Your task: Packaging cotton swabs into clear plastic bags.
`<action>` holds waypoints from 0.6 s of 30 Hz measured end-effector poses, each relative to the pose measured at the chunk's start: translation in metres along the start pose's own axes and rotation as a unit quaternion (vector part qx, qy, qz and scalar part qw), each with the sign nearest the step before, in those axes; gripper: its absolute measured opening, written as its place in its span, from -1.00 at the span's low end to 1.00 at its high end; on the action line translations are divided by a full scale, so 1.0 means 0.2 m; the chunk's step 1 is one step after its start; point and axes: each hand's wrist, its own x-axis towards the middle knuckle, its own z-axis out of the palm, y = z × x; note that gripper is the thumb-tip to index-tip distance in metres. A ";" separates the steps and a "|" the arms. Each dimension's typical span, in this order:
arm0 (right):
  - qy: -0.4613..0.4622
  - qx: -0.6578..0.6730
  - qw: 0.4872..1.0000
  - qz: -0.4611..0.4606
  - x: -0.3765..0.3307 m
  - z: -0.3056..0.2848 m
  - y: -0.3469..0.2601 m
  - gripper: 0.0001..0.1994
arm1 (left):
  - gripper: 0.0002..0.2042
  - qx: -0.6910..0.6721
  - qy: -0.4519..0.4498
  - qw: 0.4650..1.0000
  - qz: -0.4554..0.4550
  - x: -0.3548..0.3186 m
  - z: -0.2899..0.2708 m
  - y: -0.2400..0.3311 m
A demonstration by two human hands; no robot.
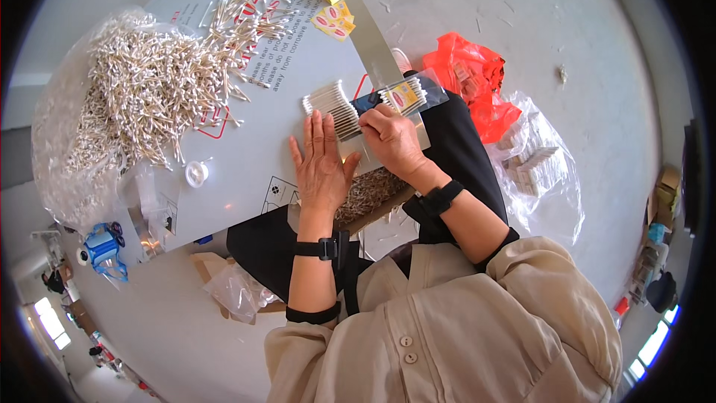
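Observation:
A neat row of cotton swabs [333, 108] lies side by side on the grey metal-sheet table. My left hand [322, 160] is flat with its fingers stretched out, the fingertips at the near end of that row. My right hand [393, 139] is closed, fingers curled down at the row's right end; what they pinch, if anything, is hidden. Just beyond it lies a clear plastic packet [432, 88] with cotton swabs and a yellow label card [403, 96], over the table's right edge. Below my hands, a cardboard box [371, 195] full of cotton swabs rests by my lap.
A big heap of loose swabs [149, 82] spills from a clear bag at left. Yellow cards [334, 21] lie at the far edge. A small white round tub [196, 173] stands nearer. Red bag [466, 75] and clear bag of packs [538, 168] are on the floor at right.

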 end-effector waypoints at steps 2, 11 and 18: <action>-0.003 -0.019 1.000 -0.011 0.00 0.01 0.00 -0.97 | -0.19 -0.001 0.004 1.000 0.000 0.00 0.00 0.00; -0.004 -0.065 0.997 -0.028 0.00 0.02 0.00 -0.97 | -0.19 -0.001 0.011 1.000 -0.002 0.00 0.01 0.00; -0.022 -0.094 0.995 -0.039 0.00 0.02 0.00 -0.97 | -0.19 -0.002 0.013 1.000 0.000 0.00 0.02 0.00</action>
